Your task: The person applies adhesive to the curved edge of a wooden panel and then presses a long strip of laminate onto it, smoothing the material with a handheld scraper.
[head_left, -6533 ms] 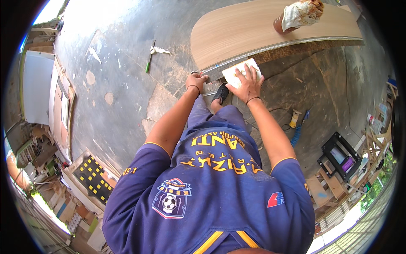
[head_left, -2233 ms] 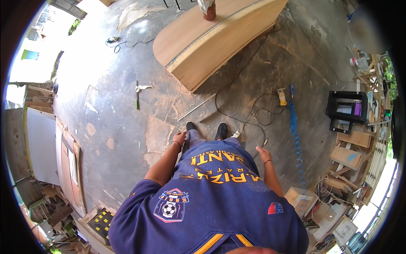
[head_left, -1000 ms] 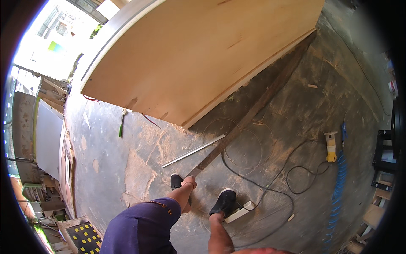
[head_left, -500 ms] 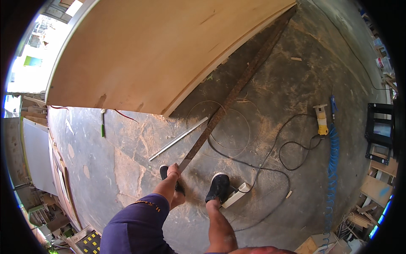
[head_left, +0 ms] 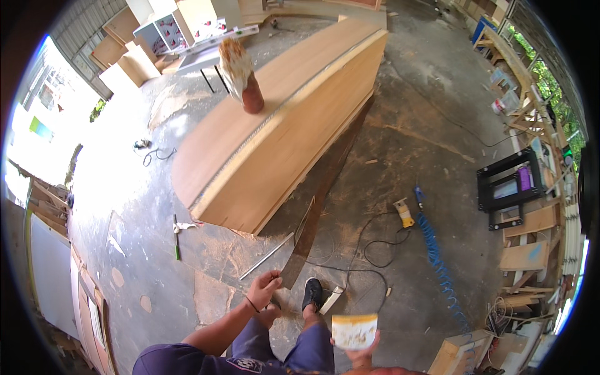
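Note:
My left hand is closed on the near end of a long, thin dark brown strip. The strip slants away from me beside a curved wooden cabinet-like piece, its far part along the base. At the lower middle, my right hand grips a flat whitish spreader with a yellow upper edge and brownish smears. On top of the wooden piece stands a reddish-brown cylinder with a crumpled, stained whitish mass sticking out of it.
A yellow-and-white power tool, its cord and a coiled blue hose lie right. A metal bar and a power strip are near my feet. A green-handled tool lies left. Black frames and boards line the right side.
The view has lifted and shows the top of the wooden piece. My left hand has raised the strip's near end off the floor. My right hand with the spreader has come into view.

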`<control>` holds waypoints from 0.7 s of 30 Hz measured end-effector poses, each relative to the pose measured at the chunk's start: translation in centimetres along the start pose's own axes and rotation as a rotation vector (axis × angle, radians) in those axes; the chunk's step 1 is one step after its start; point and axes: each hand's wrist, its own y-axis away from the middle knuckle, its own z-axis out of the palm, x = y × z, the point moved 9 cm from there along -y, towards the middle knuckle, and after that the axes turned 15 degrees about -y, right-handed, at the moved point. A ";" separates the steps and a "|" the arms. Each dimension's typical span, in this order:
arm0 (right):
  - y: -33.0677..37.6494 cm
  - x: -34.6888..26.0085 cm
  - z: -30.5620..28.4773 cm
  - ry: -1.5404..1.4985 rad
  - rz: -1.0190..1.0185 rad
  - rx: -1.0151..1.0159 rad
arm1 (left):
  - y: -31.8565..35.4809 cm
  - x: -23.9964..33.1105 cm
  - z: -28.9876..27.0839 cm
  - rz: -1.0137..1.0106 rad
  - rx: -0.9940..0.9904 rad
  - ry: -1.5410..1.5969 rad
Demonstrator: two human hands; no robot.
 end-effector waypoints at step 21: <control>-4.5 10.2 42.0 0.000 0.422 -0.920 | 30.3 25.2 -12.9 0.636 0.173 0.270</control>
